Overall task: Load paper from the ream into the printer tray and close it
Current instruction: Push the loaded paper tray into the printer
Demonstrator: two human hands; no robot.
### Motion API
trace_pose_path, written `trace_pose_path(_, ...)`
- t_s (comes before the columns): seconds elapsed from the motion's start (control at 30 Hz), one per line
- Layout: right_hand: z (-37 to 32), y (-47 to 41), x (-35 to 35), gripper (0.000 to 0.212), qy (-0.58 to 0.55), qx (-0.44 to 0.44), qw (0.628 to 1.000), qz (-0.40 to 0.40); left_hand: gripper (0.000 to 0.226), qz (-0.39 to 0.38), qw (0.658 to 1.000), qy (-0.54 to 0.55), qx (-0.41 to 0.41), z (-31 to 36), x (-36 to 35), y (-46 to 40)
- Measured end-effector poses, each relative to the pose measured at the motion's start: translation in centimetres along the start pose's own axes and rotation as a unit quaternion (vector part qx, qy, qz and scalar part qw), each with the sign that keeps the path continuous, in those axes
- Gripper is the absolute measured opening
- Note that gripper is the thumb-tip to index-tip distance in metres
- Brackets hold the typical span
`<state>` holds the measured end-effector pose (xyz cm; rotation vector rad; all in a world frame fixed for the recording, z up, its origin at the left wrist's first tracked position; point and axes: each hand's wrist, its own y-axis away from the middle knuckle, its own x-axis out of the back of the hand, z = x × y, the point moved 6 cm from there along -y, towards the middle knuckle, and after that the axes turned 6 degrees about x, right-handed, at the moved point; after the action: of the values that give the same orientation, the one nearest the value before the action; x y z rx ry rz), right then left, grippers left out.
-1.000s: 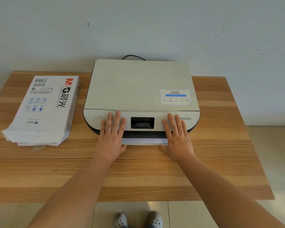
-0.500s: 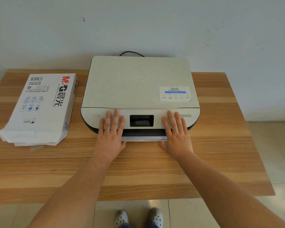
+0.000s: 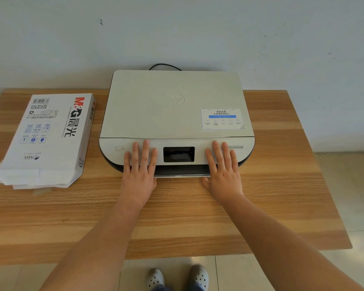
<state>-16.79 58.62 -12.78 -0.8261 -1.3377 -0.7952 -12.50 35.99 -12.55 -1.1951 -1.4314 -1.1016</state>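
A flat white printer [image 3: 177, 106] sits at the back middle of the wooden table [image 3: 282, 196], lid down. Its paper tray [image 3: 181, 175] shows only as a thin white edge under the dark front slot. My left hand [image 3: 140, 171] lies flat on the front panel left of the black screen [image 3: 178, 154], fingers straight. My right hand [image 3: 224, 171] lies flat right of the screen, thumb down by the tray edge. The white ream [image 3: 48, 139] lies left of the printer, its near end torn open with sheets showing.
A black cable [image 3: 164, 66] runs from behind the printer to the pale wall. The table's near edge is just in front of my feet, and tiled floor lies to the right of the table.
The tray's white edge has slid further in under the printer front. Both hands stayed flat on the front panel.
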Motion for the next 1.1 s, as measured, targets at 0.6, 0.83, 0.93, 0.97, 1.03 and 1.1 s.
trace_pose_path(0.6,0.19,-0.21,-0.54,0.096,0.008,0.009,0.999,0.049,0.108,0.046,0.999,0.015,-0.014,0.10,-0.40,-0.28)
trace_pose_path(0.83,0.17,-0.16,-0.41,0.091,0.004,0.010,0.999,0.053,0.111,0.047,0.998,0.025,-0.016,-0.13,-0.20,-0.14)
trace_pose_path(0.93,0.42,-0.09,-0.29,0.090,0.005,0.016,0.999,0.049,0.109,0.053,0.998,0.030,-0.016,-0.15,-0.06,-0.14)
trace_pose_path(0.97,0.50,-0.09,-0.29,0.090,0.007,0.016,0.999,0.047,0.109,0.052,0.998,0.030,-0.015,-0.12,-0.01,-0.13)
trace_pose_path(1.03,0.61,-0.12,-0.32,0.091,0.010,0.013,0.999,0.042,0.109,0.048,0.998,0.029,-0.013,-0.01,0.06,-0.15)
trace_pose_path(1.1,0.59,-0.20,-0.41,0.092,0.015,0.011,0.999,0.035,0.110,0.043,0.999,0.020,-0.012,-0.01,0.02,-0.23)
